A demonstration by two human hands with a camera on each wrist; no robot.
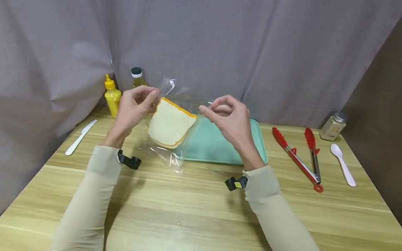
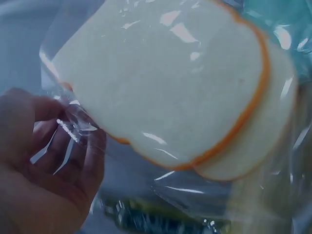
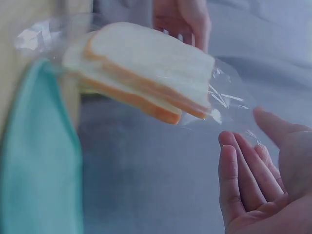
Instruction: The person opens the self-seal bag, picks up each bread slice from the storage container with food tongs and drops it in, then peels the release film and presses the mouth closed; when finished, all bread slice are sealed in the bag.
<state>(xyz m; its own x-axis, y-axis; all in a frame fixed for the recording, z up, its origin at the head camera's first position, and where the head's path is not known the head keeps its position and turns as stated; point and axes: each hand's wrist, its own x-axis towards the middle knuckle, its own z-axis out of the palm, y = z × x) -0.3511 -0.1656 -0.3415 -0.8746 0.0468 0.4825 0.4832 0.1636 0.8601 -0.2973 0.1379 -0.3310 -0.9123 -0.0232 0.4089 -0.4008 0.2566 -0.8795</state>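
Observation:
Two slices of white bread [image 1: 172, 124] with orange-brown crusts lie overlapped inside a clear plastic bag [image 1: 175, 162], tilted above the table. At the bag's left upper edge, my left hand [image 1: 136, 103] pinches the film between thumb and fingers; crumpled film shows there in the left wrist view. Across from it, my right hand [image 1: 233, 119] is beside the bag's other upper edge. In the right wrist view the thumb [image 3: 265, 119] stands apart from the fingers [image 3: 234, 180], and film reaches right up to them. Behind the bag and right hand lies a mint-green tray [image 1: 217, 144].
A yellow squeeze bottle [image 1: 113, 97], a dark-capped bottle [image 1: 137, 76] and a white knife [image 1: 81, 137] are on the left. To the right lie red-tipped tongs [image 1: 303, 163], a white spoon [image 1: 343, 165] and a seasoning jar [image 1: 333, 127]. Grey curtains [image 1: 196, 37] hang behind the wooden table [image 1: 180, 232].

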